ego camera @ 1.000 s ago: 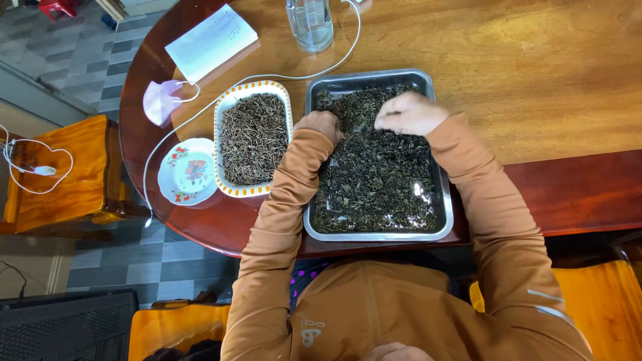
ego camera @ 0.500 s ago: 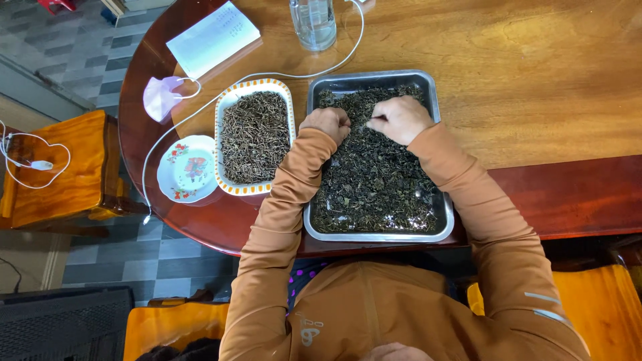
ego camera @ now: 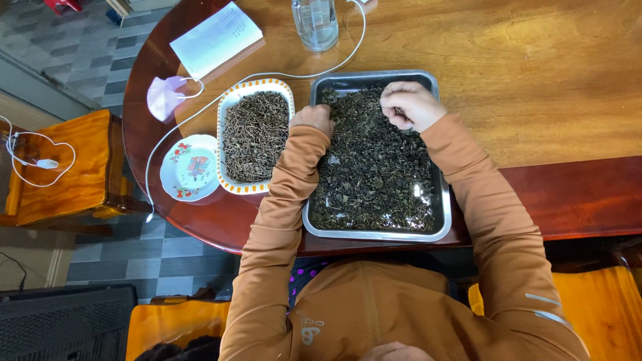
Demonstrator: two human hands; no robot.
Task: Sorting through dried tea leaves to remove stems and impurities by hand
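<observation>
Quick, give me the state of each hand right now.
Left hand: fingers curled down into the dark leaves in the metal tray; grip cannot be told.
Right hand: fingers pinched in the leaves.

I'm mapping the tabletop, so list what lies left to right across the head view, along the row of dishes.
Face mask → small flowered saucer → oval dish of brown stems → left hand → right hand, both in the metal tray of dark leaves.

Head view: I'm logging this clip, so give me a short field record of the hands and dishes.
left hand: on dark dried leaves, left side of metal tray
right hand: fingers curled in leaves near the tray's far edge
left of tray: oval dish of brown stems
farther left: small flowered plate, face mask
surface: wooden table
</observation>
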